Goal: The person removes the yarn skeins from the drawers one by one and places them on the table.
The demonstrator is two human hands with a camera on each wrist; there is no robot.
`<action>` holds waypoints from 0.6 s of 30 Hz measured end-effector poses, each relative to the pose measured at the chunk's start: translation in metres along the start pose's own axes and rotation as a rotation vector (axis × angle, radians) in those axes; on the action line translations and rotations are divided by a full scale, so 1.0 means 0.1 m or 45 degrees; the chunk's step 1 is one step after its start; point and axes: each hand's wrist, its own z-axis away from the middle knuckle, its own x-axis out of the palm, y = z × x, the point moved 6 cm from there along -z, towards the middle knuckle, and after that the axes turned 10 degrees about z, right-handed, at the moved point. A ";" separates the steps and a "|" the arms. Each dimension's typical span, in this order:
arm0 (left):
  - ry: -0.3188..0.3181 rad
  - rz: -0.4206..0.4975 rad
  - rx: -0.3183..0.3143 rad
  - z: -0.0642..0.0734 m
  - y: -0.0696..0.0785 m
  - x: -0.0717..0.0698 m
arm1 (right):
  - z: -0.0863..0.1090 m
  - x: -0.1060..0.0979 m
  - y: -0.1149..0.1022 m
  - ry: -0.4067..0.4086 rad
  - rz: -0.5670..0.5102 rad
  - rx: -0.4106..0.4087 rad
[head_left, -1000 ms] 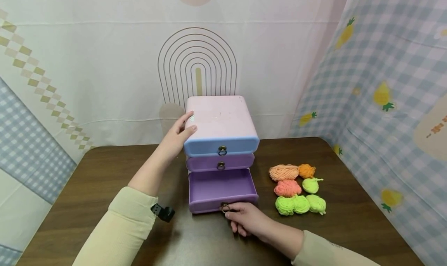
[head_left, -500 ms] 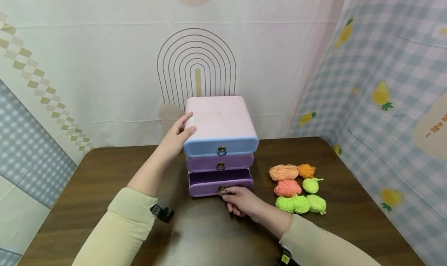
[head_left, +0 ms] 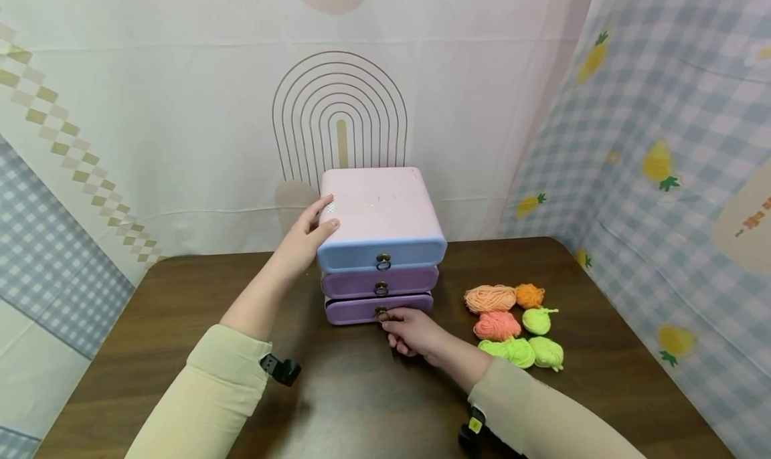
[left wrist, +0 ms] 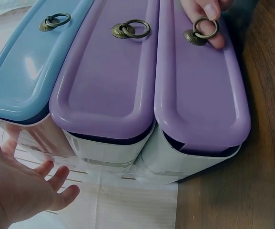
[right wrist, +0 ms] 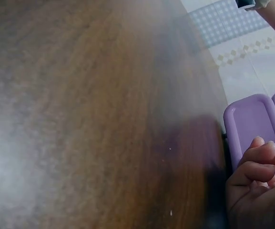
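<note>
A small stacked drawer cabinet (head_left: pixel 379 201) with a pink top stands on the table, with a blue drawer above two purple ones. My left hand (head_left: pixel 301 238) rests on the top's left edge, fingers relaxed and spread; in the left wrist view the left hand (left wrist: pixel 20 193) is beside the cabinet's side wall. At the front, my right hand (head_left: pixel 420 333) pinches the brass ring pull (left wrist: pixel 207 28) of the bottom purple drawer (head_left: pixel 354 312). That drawer is almost fully in, with a thin dark gap along its edge. Curled fingers (right wrist: pixel 256 172) show in the right wrist view.
Several yarn balls lie to the right of the cabinet: a peach skein (head_left: pixel 490 299), an orange ball (head_left: pixel 530 296), a coral one (head_left: pixel 496 326) and lime-green yarn (head_left: pixel 547 353). A patterned cloth (head_left: pixel 211 111) hangs behind the brown table (head_left: pixel 199 298).
The bottom drawer has slid back into the cabinet, from well pulled out to nearly in, with my right hand moving forward on its ring. My left hand has stayed on the top.
</note>
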 end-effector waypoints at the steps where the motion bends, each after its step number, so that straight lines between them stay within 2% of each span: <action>1: 0.000 -0.005 0.000 -0.01 0.00 0.00 | -0.01 -0.01 0.00 -0.001 -0.001 0.005; 10: 0.001 -0.004 -0.012 -0.03 0.00 0.01 | -0.08 -0.03 -0.02 -0.008 -0.030 0.018; 18: 0.013 -0.003 -0.015 -0.03 0.01 -0.03 | -0.08 0.00 -0.05 -0.086 -0.044 -0.002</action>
